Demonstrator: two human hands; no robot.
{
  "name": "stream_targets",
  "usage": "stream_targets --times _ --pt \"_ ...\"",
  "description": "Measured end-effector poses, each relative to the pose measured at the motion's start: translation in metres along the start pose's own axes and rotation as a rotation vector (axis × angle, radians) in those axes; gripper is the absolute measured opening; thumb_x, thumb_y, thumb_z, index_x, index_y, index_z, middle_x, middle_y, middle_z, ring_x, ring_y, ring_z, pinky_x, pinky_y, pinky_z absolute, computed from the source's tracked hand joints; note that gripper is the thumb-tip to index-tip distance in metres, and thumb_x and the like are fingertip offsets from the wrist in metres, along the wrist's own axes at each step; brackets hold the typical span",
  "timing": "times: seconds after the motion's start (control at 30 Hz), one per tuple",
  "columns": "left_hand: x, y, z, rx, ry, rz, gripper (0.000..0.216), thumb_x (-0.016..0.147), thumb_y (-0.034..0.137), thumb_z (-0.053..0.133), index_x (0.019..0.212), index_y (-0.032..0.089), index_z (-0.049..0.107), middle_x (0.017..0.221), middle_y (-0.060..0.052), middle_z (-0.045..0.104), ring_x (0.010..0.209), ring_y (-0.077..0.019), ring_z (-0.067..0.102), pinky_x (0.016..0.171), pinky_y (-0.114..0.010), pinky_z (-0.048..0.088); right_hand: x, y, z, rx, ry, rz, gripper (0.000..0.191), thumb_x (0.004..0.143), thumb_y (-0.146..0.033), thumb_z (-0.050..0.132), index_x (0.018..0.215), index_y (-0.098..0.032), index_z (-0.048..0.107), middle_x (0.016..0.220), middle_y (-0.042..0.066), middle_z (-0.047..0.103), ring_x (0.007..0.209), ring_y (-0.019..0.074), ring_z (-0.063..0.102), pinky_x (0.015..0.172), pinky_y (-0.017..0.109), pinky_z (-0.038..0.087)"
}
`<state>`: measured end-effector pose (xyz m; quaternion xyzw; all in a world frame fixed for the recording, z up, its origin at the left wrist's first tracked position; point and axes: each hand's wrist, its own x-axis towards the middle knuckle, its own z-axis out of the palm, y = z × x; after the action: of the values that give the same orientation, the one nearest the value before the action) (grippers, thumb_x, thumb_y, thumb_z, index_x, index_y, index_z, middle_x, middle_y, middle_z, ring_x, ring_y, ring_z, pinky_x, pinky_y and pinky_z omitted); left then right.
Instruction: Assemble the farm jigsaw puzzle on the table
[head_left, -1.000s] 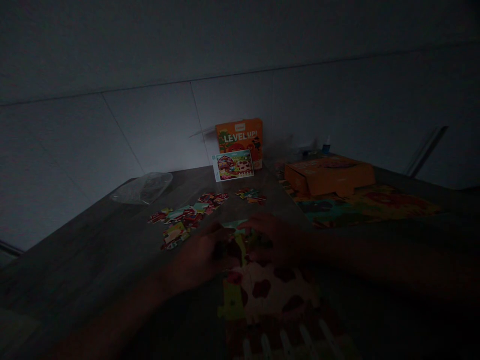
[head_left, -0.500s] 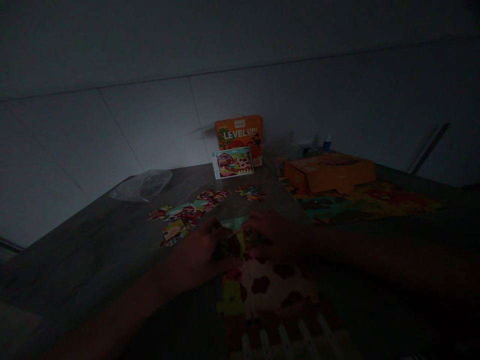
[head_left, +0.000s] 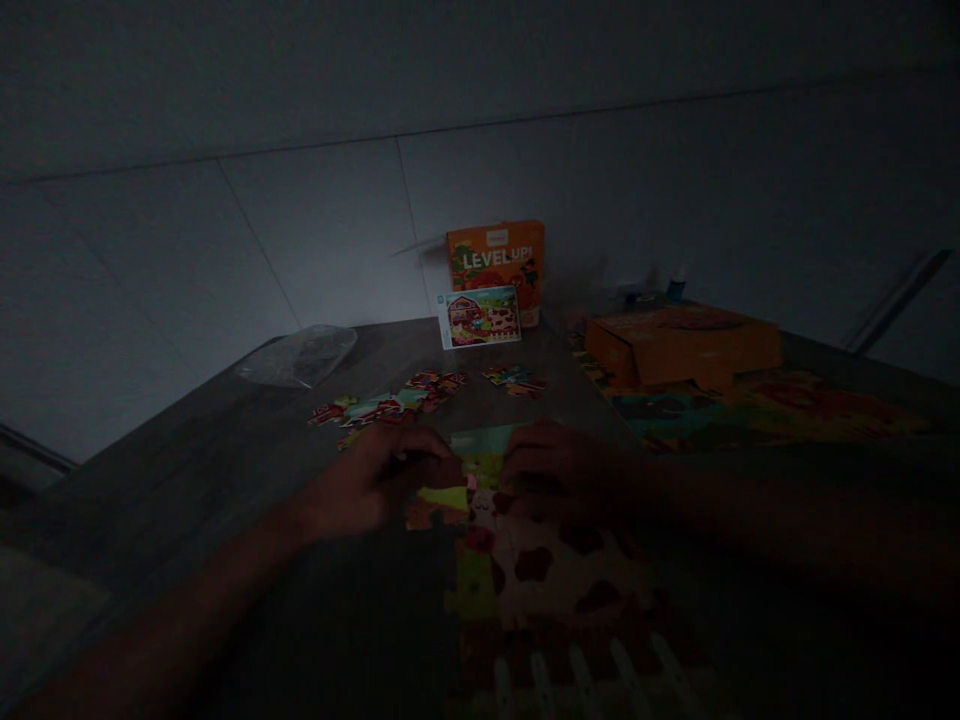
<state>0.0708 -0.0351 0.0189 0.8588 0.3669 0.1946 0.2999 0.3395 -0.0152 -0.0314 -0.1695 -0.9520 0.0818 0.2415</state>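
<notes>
In dim light, a partly joined jigsaw puzzle (head_left: 536,590) lies on the grey table (head_left: 345,620), showing a spotted cow and a white fence. My left hand (head_left: 379,475) pinches a yellow-green and brownish puzzle piece (head_left: 435,505) at the puzzle's left edge, beside the cow's head. Whether that piece is joined there I cannot tell. My right hand (head_left: 555,465) rests on the puzzle's upper right part, fingers bent and apart, covering some of the picture. Beyond the hands lie loose puzzle pieces (head_left: 390,405) and a smaller group of pieces (head_left: 516,381).
A picture card (head_left: 484,318) leans against an upright orange box (head_left: 495,250) near the wall. A clear plastic bag (head_left: 300,356) lies at the back left. To the right, an orange box part (head_left: 682,345) sits on a colourful printed sheet (head_left: 825,405), with a small bottle (head_left: 676,289) behind.
My left hand has moved left, away from my right hand, and a puzzle piece now shows under its fingers. My right hand stays on the puzzle. The view has shifted slightly.
</notes>
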Motion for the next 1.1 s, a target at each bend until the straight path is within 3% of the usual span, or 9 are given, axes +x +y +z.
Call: stream_targets --times 0.07,0.13,0.27,0.33,0.4,0.53,0.9,1.1 --pt "-0.003 -0.006 -0.010 0.093 -0.182 -0.034 0.018 0.090 0.021 0.051 0.091 0.017 0.069 0.084 -0.002 0.070 0.073 -0.0139 0.064 0.061 -0.020 0.044 0.000 0.002 0.000 0.059 -0.014 0.050 0.022 0.095 -0.035 0.055 0.098 -0.016 0.064 0.095 0.007 0.061 0.086 0.0159 0.057 0.079 0.029 0.045" --pt "-0.005 -0.010 -0.015 0.164 -0.271 -0.055 0.017 0.091 0.023 0.053 0.092 0.017 0.069 0.084 -0.001 0.070 0.072 -0.0137 0.064 0.061 -0.020 0.043 0.000 0.003 0.000 0.077 -0.023 0.060 0.023 0.096 -0.034 0.052 0.097 -0.015 0.064 0.095 0.007 0.060 0.084 0.0156 0.056 0.078 0.029 0.045" --pt "-0.008 -0.011 -0.022 0.227 -0.305 -0.034 0.029 0.082 0.037 0.071 0.107 0.021 0.067 0.101 -0.002 0.069 0.086 -0.0171 0.064 0.070 -0.023 0.046 0.002 0.001 -0.002 0.082 -0.041 0.085 0.026 0.097 -0.035 0.049 0.097 -0.015 0.065 0.096 0.009 0.059 0.084 0.0163 0.056 0.078 0.030 0.046" --pt "-0.009 -0.010 -0.025 0.269 -0.335 -0.019 0.046 0.071 0.036 0.082 0.111 0.023 0.065 0.106 -0.001 0.068 0.092 -0.0188 0.062 0.074 -0.024 0.046 0.002 -0.001 -0.003 0.089 -0.045 0.103 0.026 0.098 -0.035 0.048 0.097 -0.015 0.065 0.095 0.009 0.059 0.084 0.0163 0.056 0.078 0.030 0.045" --pt "-0.011 -0.010 -0.026 0.284 -0.364 -0.001 0.049 0.066 0.032 0.086 0.110 0.023 0.065 0.107 0.000 0.067 0.093 -0.0185 0.061 0.075 -0.024 0.045 0.003 -0.002 -0.003 0.098 -0.050 0.113 0.027 0.098 -0.036 0.048 0.096 -0.015 0.065 0.095 0.008 0.059 0.084 0.0160 0.056 0.078 0.030 0.045" --pt "-0.012 -0.012 -0.023 0.251 -0.379 0.011 0.042 0.070 0.033 0.084 0.104 0.021 0.064 0.105 0.000 0.066 0.091 -0.0164 0.061 0.074 -0.023 0.044 0.003 0.000 -0.003 0.097 -0.053 0.111 0.026 0.098 -0.036 0.049 0.096 -0.016 0.065 0.095 0.007 0.059 0.085 0.0153 0.056 0.078 0.029 0.045" --pt "-0.013 -0.011 -0.021 0.285 -0.337 -0.042 0.046 0.067 0.041 0.085 0.100 0.020 0.062 0.098 0.000 0.064 0.084 -0.0173 0.059 0.069 -0.024 0.041 0.001 0.004 0.001 0.114 -0.046 0.113 0.024 0.097 -0.034 0.050 0.097 -0.016 0.065 0.095 0.007 0.059 0.083 0.0146 0.056 0.077 0.029 0.046" --pt "-0.013 -0.010 -0.019 0.115 -0.366 -0.052 0.039 0.072 0.033 0.081 0.100 0.019 0.059 0.095 0.000 0.065 0.081 -0.0159 0.059 0.064 -0.023 0.041 0.002 0.004 -0.001 0.112 -0.055 0.121 0.025 0.097 -0.034 0.050 0.097 -0.016 0.066 0.096 0.007 0.059 0.083 0.0149 0.056 0.077 0.030 0.046"
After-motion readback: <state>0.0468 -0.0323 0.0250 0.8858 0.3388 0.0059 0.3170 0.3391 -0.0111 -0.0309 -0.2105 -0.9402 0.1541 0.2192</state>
